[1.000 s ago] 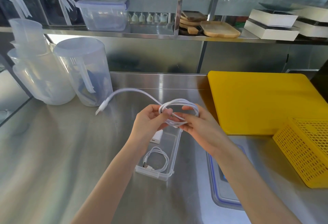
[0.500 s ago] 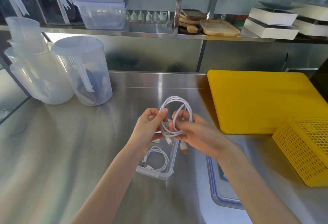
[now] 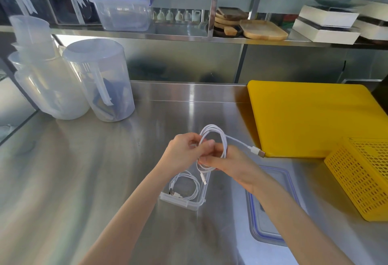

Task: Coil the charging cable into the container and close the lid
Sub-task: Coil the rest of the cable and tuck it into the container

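Both hands hold a coiled white charging cable (image 3: 223, 139) above the steel counter. My left hand (image 3: 184, 151) pinches the coil's left side. My right hand (image 3: 228, 164) grips its lower part. One plug end sticks out to the right, the other dangles down over the clear rectangular container (image 3: 197, 203). Inside the container lies a second coiled white cable (image 3: 186, 187). The container's blue-rimmed lid (image 3: 273, 218) lies flat on the counter to the right, partly hidden by my right forearm.
A yellow cutting board (image 3: 310, 118) lies at the back right, a yellow perforated basket (image 3: 363, 178) in front of it. Clear plastic pitchers (image 3: 98, 80) stand at the back left. A shelf above carries a lidded box (image 3: 123, 11), wooden trays and white boxes.
The long free end that trailed to the left has been wound into the coil. One plug now sticks out to the right, and the coil has tightened between both hands.
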